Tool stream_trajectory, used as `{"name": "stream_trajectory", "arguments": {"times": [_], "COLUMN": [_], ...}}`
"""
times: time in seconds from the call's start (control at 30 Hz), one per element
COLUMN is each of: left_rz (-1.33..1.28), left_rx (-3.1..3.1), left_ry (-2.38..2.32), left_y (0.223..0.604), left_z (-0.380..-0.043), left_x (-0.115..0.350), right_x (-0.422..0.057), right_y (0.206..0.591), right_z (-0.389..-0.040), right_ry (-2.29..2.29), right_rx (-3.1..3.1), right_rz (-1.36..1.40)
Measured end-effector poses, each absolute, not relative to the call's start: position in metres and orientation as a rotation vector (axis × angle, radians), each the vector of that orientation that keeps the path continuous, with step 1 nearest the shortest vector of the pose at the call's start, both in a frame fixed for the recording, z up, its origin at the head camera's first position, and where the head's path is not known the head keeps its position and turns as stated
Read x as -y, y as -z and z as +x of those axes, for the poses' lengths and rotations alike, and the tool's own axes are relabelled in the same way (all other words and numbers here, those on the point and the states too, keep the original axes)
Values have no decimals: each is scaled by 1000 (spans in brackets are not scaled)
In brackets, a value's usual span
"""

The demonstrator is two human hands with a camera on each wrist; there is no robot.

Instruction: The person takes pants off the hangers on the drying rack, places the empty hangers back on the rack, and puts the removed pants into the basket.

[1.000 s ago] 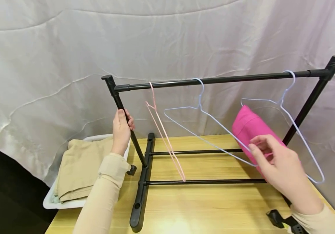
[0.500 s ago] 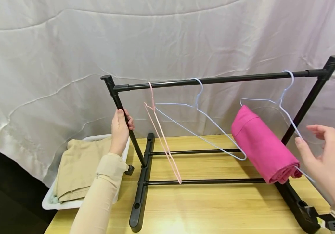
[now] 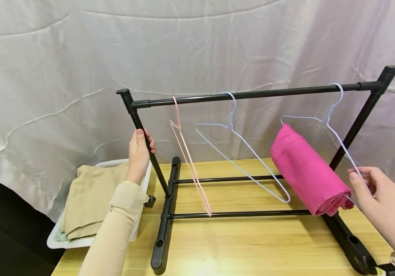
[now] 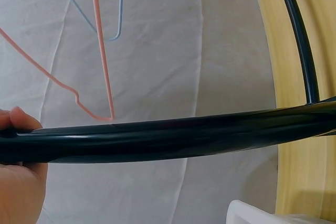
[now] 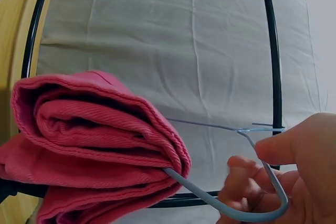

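Note:
My left hand grips the left upright of a black garment rack, thumb in front and fingers round behind. At the right, my right hand pinches the sloping arm of a light blue hanger, which hooks over the top bar. Folded bright pink trousers hang over that hanger's lower bar, their rolled end facing me. In the right wrist view the hanger's grey-blue corner curves past my fingers, and the pink cloth lies beside them.
Another blue hanger and a pink hanger hang bare from the top bar. A white basket with folded beige clothing stands left of the rack on the wooden table. A pale curtain hangs behind.
My right hand has left the front of the pink trousers, moved right, and taken hold of the hanger's arm. The middle blue hanger has swung. My left hand stays on the upright.

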State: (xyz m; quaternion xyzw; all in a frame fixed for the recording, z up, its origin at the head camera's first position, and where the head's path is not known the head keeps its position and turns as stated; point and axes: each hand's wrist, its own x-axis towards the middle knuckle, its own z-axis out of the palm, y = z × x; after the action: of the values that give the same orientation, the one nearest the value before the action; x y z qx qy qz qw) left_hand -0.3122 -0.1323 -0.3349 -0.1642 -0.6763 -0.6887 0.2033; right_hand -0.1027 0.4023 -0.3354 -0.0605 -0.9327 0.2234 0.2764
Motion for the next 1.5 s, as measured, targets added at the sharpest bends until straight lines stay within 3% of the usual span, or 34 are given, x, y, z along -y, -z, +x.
{"name": "stream_trajectory", "arguments": {"times": [1.5], "left_rz": [-483], "left_rx": [1923], "left_ry": [1940], "left_y": [332], "left_z": [-306], "left_x": [134], "right_x": [-380], "right_y": [336], "right_z": [-105], "right_ry": [-885], "right_rx": [2219], "right_rz": [-308]}}
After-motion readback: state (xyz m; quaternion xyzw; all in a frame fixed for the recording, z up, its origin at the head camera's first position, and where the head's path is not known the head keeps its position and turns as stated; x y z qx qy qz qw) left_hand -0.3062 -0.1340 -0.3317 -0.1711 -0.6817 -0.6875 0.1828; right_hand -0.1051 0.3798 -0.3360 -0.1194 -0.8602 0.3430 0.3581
